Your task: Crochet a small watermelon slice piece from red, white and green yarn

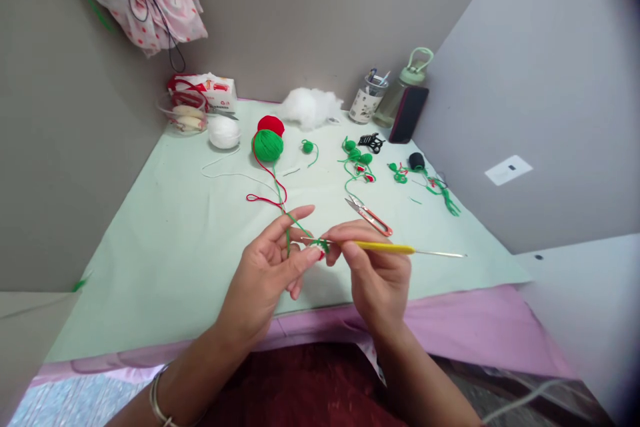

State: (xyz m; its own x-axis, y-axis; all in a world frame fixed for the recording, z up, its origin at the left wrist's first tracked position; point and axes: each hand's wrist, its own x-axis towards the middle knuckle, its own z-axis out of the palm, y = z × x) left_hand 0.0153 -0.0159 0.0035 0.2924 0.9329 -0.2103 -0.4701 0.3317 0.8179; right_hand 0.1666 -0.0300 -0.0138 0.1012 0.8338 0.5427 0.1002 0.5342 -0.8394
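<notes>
Between the thumb and fingers of my left hand (273,267) is a small crochet piece (321,250) in green, white and red. Green yarn (299,224) runs over my left fingers from the green yarn ball (269,145). My right hand (377,267) is closed around the yellow handle of a crochet hook (387,248). The hook's metal tip is at the crochet piece, and its thin rear end points right. Part of the piece is covered by my fingers. Thread snips (369,215) with orange handles lie just beyond my right hand.
A red yarn ball (271,125) and a white yarn ball (224,132) stand farther back. White stuffing (310,108) rests by the wall. Small green crochet pieces (366,159), a black claw clip (371,142), a phone (409,115), a bottle (395,99) and a pen cup (367,101) are to the right.
</notes>
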